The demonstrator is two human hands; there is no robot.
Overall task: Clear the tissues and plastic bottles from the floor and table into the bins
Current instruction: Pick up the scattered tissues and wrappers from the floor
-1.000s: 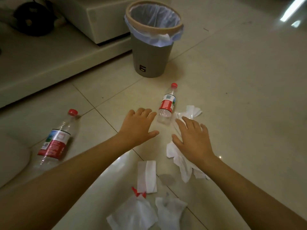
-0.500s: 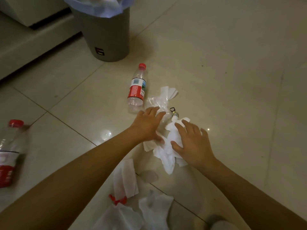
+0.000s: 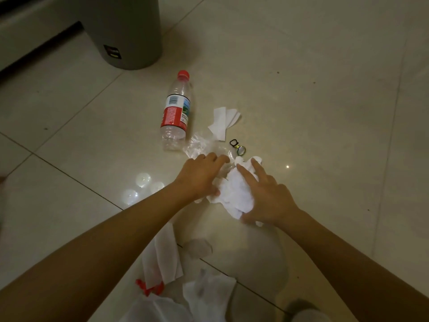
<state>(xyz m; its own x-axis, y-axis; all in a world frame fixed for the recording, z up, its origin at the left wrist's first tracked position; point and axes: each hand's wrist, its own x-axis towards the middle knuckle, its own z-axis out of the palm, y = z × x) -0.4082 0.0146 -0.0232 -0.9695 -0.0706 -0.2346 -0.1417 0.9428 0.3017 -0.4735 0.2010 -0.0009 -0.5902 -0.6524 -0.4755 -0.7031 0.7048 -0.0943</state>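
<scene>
A crumpled white tissue [image 3: 234, 191] lies on the tiled floor between my hands. My left hand [image 3: 199, 177] curls over its left edge, thumb pinching the paper, fingertips on a clear plastic wrapper [image 3: 199, 147]. My right hand [image 3: 264, 196] presses on the tissue's right side with fingers straight and spread. A plastic bottle [image 3: 176, 112] with a red cap and red label lies on its side just beyond my left hand. A flat folded tissue [image 3: 224, 123] lies to the right of the bottle. The grey bin [image 3: 123, 31] stands at the top left, its rim out of view.
More tissues lie near me: a folded one [image 3: 162, 254] and crumpled ones [image 3: 209, 296] beside a red scrap [image 3: 148, 285]. A small metal ring tab [image 3: 238, 147] lies beyond the crumpled tissue. A low ledge [image 3: 34, 26] runs behind the bin.
The view has dropped and come closer; the bin's rim and the second bottle at left have left the frame. Both hands have closed in on the crumpled tissue, bunching it.
</scene>
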